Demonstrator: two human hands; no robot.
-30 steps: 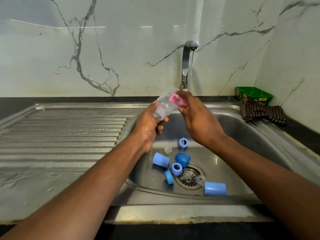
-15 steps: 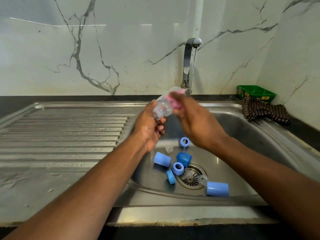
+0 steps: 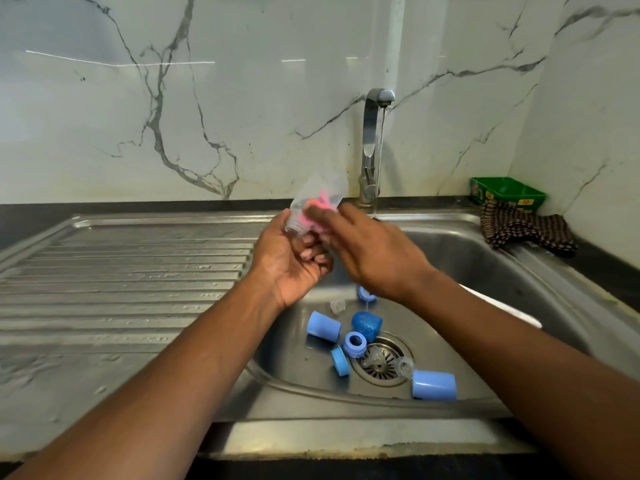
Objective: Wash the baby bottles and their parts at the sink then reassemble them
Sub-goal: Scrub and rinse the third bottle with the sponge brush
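Above the sink basin (image 3: 460,258), a clear plastic bottle (image 3: 320,197) is being held slantwise, its long axis running from the threaded neck at lower left up to the rounded base at upper right, toward the tap (image 3: 372,143). The left hand (image 3: 294,261) is curling its grip around the neck end; the right hand (image 3: 367,251) is blurring, its fingers pressing a pink sponge (image 3: 317,216) against the bottle's side, though how tightly they are closing cannot be told. A thin stream is falling from the tap just right of the bottle. Down in the steel basin, smooth light-blue cylindrical caps (image 3: 323,326) (image 3: 434,385), a darker glittery blue cup (image 3: 367,325), blue screw rings (image 3: 354,344) and clear soft teats (image 3: 403,367) are lying scattered around the slotted drain (image 3: 379,363). The ribbed drainboard (image 3: 121,278) is stretching away to the left, wet in patches. White marble with grey veins is lining the walls, and at far right a green tub (image 3: 507,190) is sitting behind a crumpled brown checked cloth (image 3: 526,232) on the dark worktop (image 3: 609,271).
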